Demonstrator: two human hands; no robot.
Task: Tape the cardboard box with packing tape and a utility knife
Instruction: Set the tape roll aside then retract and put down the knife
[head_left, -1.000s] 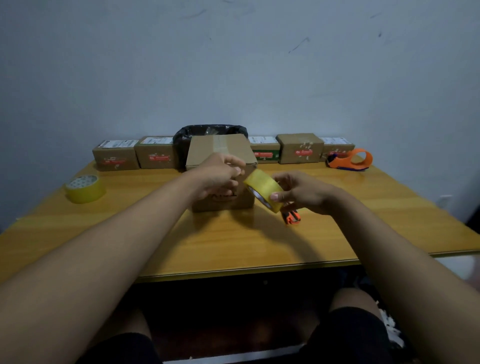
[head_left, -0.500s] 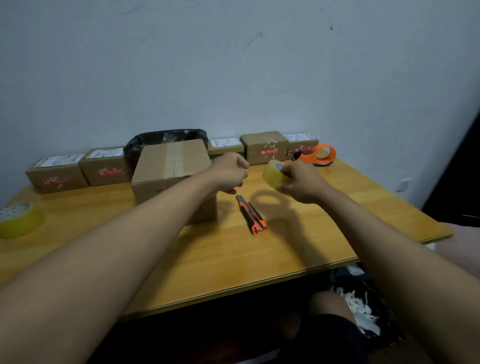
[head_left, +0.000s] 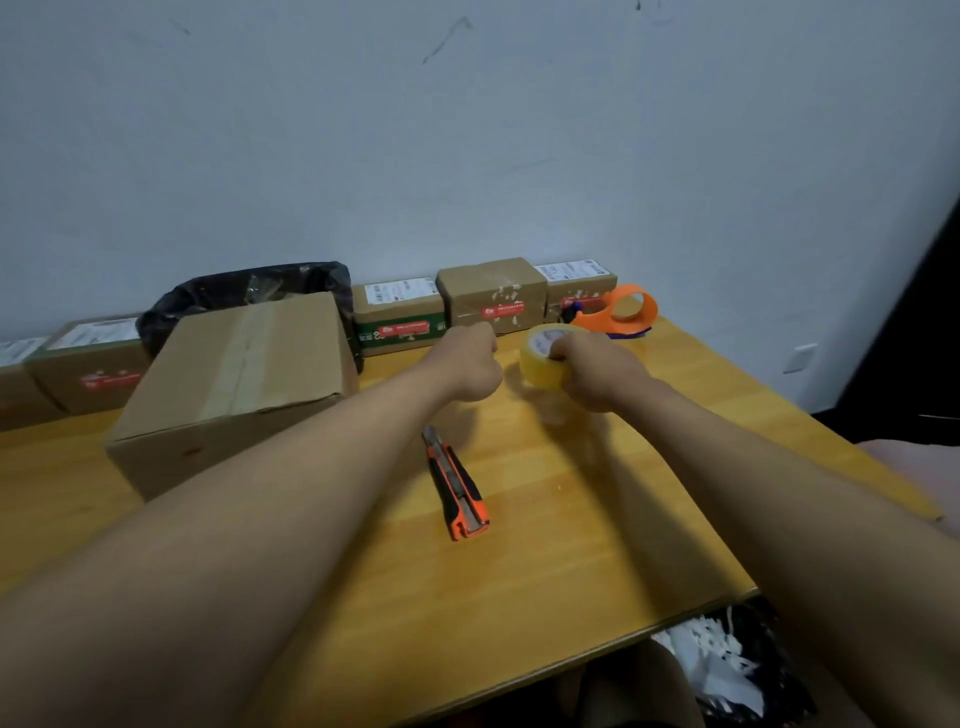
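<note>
The cardboard box (head_left: 234, 384) stands closed at the left of the wooden table (head_left: 545, 561), with a strip of tape along its top seam. My right hand (head_left: 597, 374) grips a yellowish roll of packing tape (head_left: 537, 358), held just above the table to the right of the box. My left hand (head_left: 467, 364) is a closed fist right beside the roll. Whether it pinches the tape's end is hidden. An orange and black utility knife (head_left: 456, 486) lies on the table below both hands, untouched.
Small taped parcels (head_left: 491, 293) line the wall behind, next to a black bag-lined bin (head_left: 249, 291). An orange tape dispenser (head_left: 621, 312) sits at the back right. The table's right edge (head_left: 841, 441) is close to my right arm. White scraps (head_left: 727, 654) lie below.
Both hands have moved right, away from the box, with the roll still in my right hand. The knife now lies uncovered. The view has swung right, and the second roll has left the frame.
</note>
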